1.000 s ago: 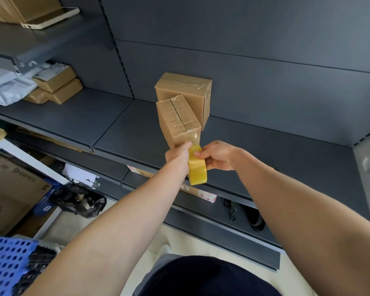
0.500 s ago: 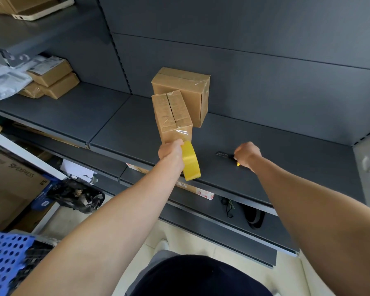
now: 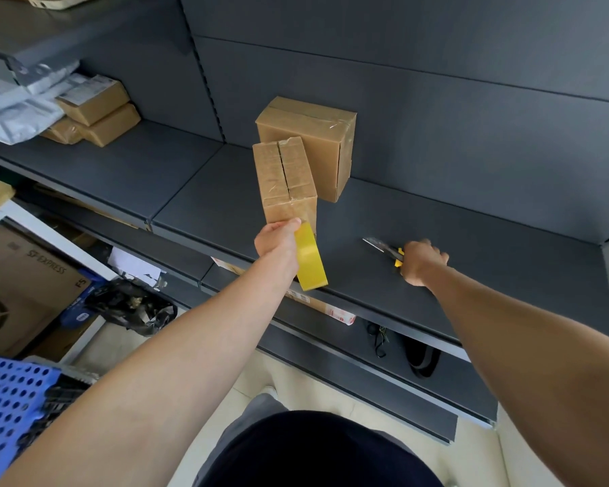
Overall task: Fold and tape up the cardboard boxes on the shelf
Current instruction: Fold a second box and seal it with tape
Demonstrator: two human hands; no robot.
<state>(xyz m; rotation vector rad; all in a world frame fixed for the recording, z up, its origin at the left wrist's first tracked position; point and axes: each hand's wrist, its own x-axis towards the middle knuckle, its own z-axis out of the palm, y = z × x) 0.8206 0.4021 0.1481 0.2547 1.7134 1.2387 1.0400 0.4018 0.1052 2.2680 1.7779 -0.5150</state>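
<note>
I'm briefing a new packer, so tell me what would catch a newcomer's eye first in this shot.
The bright yellow tape roll stands out first, gripped by the left hand at the near face of the front cardboard box on the dark shelf. Next comes the right hand, curled on the handle of a utility knife lying on the shelf with its blade out. A second taped box stands just behind the first.

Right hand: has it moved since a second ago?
Yes. The right hand left the tape roll and moved rightward along the shelf, away from the front box, to grip the utility knife.
</note>
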